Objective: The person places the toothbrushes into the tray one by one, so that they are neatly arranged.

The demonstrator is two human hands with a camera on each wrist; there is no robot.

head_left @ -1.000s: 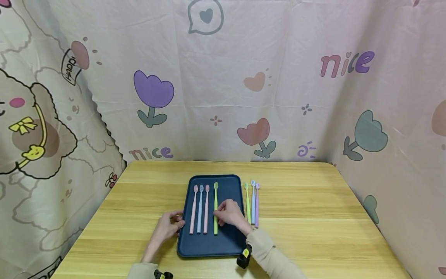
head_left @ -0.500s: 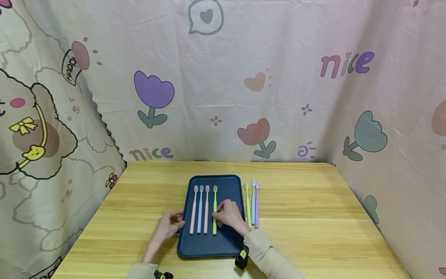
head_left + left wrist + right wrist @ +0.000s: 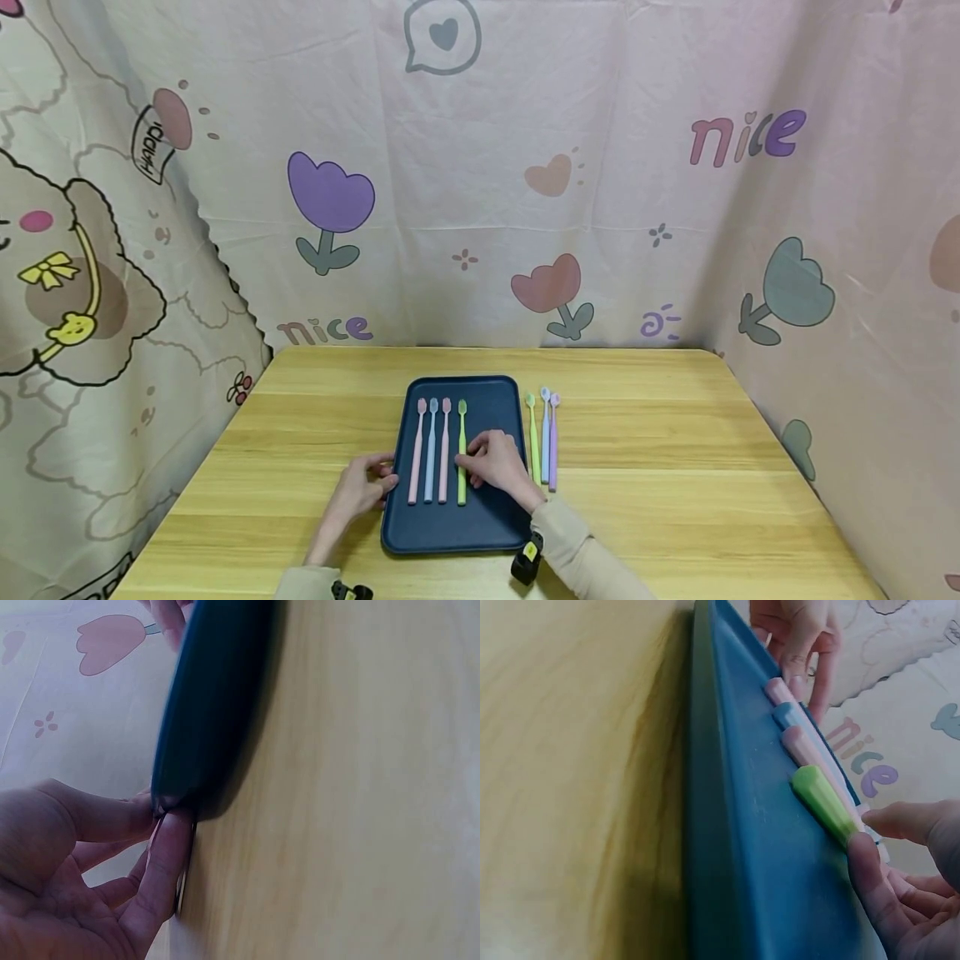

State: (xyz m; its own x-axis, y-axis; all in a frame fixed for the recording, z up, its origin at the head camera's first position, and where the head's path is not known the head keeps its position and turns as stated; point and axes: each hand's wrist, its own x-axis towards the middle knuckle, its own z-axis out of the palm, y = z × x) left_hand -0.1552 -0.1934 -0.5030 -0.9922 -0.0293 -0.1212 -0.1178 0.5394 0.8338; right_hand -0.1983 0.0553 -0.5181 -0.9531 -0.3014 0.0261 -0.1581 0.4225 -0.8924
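A dark blue tray (image 3: 453,533) lies on the table, and my left hand (image 3: 360,485) pinches its left rim, thumb above and a finger against the side in the left wrist view. On the tray, a pink toothbrush (image 3: 415,458), a blue toothbrush (image 3: 430,458) and a second pink toothbrush (image 3: 444,458) lie side by side, heads away from me. Right of them is a yellow-green toothbrush (image 3: 462,433), parallel to them with a small gap. My right hand (image 3: 497,461) pinches its handle between thumb and forefinger; in the right wrist view its green handle end (image 3: 821,796) rests low over the tray.
Just right of the tray, a green toothbrush (image 3: 533,437), a light blue toothbrush (image 3: 545,437) and a purple toothbrush (image 3: 553,446) lie on the wooden table (image 3: 675,467). A printed curtain (image 3: 465,183) hangs behind and at both sides.
The yellow-green toothbrush in my right hand has shifted slightly left, nearer the second pink one, and its head has come a little towards me. My left hand has stayed on the tray's rim.
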